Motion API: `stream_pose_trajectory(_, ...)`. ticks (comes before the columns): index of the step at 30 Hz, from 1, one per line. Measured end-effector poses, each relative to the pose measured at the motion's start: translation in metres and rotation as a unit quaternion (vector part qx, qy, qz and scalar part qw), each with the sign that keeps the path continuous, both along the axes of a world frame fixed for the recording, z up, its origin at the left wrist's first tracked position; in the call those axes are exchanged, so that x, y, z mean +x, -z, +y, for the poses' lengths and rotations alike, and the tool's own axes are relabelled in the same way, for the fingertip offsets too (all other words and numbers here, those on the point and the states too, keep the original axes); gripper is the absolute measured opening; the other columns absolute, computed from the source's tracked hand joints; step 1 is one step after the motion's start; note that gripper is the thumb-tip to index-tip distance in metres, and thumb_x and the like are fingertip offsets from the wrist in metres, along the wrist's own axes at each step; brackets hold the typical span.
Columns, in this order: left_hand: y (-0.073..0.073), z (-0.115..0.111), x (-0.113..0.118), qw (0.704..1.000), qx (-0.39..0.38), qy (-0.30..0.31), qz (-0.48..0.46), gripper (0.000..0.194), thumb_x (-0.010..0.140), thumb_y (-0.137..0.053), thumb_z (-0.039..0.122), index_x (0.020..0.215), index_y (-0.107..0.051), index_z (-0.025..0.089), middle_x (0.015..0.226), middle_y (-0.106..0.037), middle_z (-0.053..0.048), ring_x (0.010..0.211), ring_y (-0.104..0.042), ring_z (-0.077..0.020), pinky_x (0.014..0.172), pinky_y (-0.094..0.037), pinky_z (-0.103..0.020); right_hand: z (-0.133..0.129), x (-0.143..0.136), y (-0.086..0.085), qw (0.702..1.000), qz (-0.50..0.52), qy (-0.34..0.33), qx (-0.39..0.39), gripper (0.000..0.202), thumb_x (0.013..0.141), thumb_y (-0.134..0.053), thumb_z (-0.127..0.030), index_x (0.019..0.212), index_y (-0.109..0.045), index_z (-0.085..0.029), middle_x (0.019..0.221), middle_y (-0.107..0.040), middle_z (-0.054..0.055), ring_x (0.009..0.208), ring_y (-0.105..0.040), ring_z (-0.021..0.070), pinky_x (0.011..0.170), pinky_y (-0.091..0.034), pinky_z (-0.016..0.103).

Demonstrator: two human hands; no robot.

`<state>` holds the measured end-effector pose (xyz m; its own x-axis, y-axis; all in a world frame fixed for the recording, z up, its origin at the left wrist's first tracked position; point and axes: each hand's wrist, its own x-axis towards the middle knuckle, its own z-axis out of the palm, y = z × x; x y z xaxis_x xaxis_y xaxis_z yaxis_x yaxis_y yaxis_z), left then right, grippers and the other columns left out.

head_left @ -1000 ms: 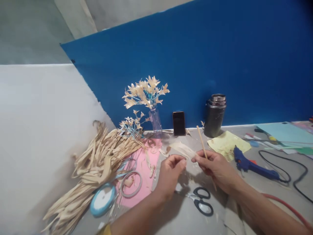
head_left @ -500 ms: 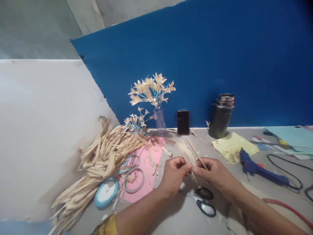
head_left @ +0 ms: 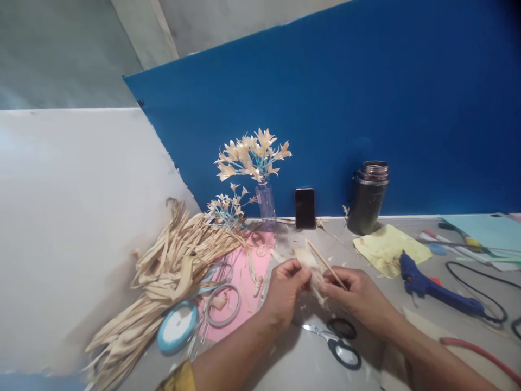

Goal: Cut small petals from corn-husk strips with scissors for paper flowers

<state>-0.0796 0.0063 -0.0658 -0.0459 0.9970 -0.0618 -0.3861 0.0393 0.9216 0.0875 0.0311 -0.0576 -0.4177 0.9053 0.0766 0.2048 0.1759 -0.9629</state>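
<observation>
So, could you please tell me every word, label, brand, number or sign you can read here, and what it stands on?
There is no readable text in this view.
Dark cylindrical flask: faint pale marks, too blurred to tell whether they are lettering.
Black-screened rectangular phone: no characters visible.
Blue plastic glue gun: no legible lettering.
Pale fibrous strip and thin tan stick: none visible.

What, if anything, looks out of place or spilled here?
A little: the dark flask stands uncapped, its metal neck showing, and pale scraps litter the pink sheet. Brownish marks or bits mar the yellow sheet beside the blue glue gun. Nothing looks clearly spilled or broken.
</observation>
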Motion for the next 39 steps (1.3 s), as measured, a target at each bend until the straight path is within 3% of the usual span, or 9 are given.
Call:
stream_pose_trajectory(7,-0.02,0.006,-0.025,0.979,0.141,-0.107,0.103,0.017,0.08,-0.07,0.033,0.077,-0.065,0.016,0.07,-0.063,-0.001,0.066,-0.052,-0.0117,0.067,-0.042,-0.024,-0.007,-0.007,0.012,0.98,0.075,0.005,-0.186,0.046,0.08,-0.057,-0.064,0.091,-0.063,-0.02,0.056,-0.043,-0.005,0.047,-0.035,0.0108,0.045,-0.025,0.023)
stream_pose_trajectory(12,-0.028,-0.003,-0.023,0.992,0.12,-0.007,0.046,0.019,0.07,-0.077,0.028,0.075,-0.064,0.016,0.065,-0.061,0.0,0.059,-0.052,-0.0111,0.061,-0.042,-0.024,-0.012,-0.012,0.011,0.971,0.071,-0.132,-0.184,0.029,0.078,-0.066,-0.048,0.081,-0.064,-0.019,0.072,-0.064,0.003,0.058,-0.054,0.0157,0.053,-0.039,0.026)
stream_pose_trajectory(16,-0.024,-0.005,-0.02,0.992,0.038,0.123,0.01,0.016,0.063,-0.075,0.024,0.071,-0.066,0.014,0.061,-0.063,-0.002,0.055,-0.054,-0.0122,0.059,-0.041,-0.025,-0.008,-0.001,-0.006,0.962,0.183,-0.132,-0.153,0.031,0.072,-0.072,-0.033,0.101,-0.07,-0.021,0.104,-0.068,0.007,0.093,-0.06,0.0243,0.085,-0.046,0.036)
stream_pose_trajectory(20,-0.011,-0.002,-0.019,0.98,-0.028,0.195,0.022,0.014,0.056,-0.072,0.021,0.066,-0.064,0.014,0.06,-0.064,-0.003,0.052,-0.053,-0.0126,0.053,-0.038,-0.024,-0.001,0.007,-0.008,0.94,0.281,-0.091,-0.173,0.034,0.079,-0.07,-0.044,0.103,-0.069,-0.02,0.098,-0.066,0.007,0.093,-0.06,0.0225,0.084,-0.046,0.035)
stream_pose_trajectory(25,-0.003,0.002,-0.019,0.976,-0.061,0.205,0.031,0.018,0.062,-0.073,0.026,0.066,-0.06,0.015,0.057,-0.062,-0.002,0.048,-0.052,-0.0118,0.049,-0.034,-0.023,0.008,0.009,-0.005,0.981,0.162,0.065,-0.084,0.034,0.08,-0.067,-0.052,0.085,-0.066,-0.019,0.08,-0.062,0.002,0.072,-0.054,0.0157,0.066,-0.043,0.027)
stream_pose_trajectory(30,-0.01,0.013,-0.03,0.991,-0.023,0.133,0.007,0.015,0.065,-0.07,0.024,0.067,-0.057,0.016,0.061,-0.064,-0.003,0.056,-0.056,-0.0126,0.055,-0.04,-0.024,0.006,0.026,-0.011,0.99,-0.127,-0.056,0.028,0.011,0.069,-0.073,-0.031,0.069,-0.068,-0.021,0.065,-0.064,-0.001,0.061,-0.052,0.0155,0.056,-0.033,0.026)
stream_pose_trajectory(33,-0.012,0.021,-0.041,0.995,-0.013,0.094,0.006,0.017,0.067,-0.069,0.022,0.068,-0.053,0.017,0.059,-0.062,0.0,0.055,-0.055,-0.0119,0.051,-0.036,-0.022,-0.003,0.028,-0.008,0.964,-0.236,-0.107,0.05,0.022,0.046,-0.083,-0.015,0.056,-0.065,-0.02,0.055,-0.059,-0.001,0.055,-0.048,0.0157,0.053,-0.023,0.027)
stream_pose_trajectory(37,-0.011,0.029,-0.054,0.995,0.015,0.101,-0.013,0.021,0.065,-0.072,0.022,0.069,-0.053,0.016,0.054,-0.057,0.003,0.044,-0.046,-0.0077,0.046,-0.028,-0.02,-0.012,0.017,-0.005,0.857,-0.466,-0.178,0.13,0.027,0.052,-0.08,-0.02,0.077,-0.071,-0.02,0.081,-0.07,0.007,0.07,-0.061,0.0238,0.054,-0.022,0.027)
stream_pose_trajectory(39,-0.012,0.03,-0.061,0.992,0.029,0.121,-0.034,0.022,0.064,-0.073,0.022,0.07,-0.054,0.016,0.054,-0.055,0.003,0.041,-0.043,-0.0064,0.046,-0.028,-0.02,-0.014,0.014,-0.005,0.838,-0.49,-0.196,0.135,0.025,0.055,-0.076,-0.022,0.079,-0.071,-0.02,0.086,-0.072,0.008,0.074,-0.064,0.0253,0.054,-0.023,0.027)
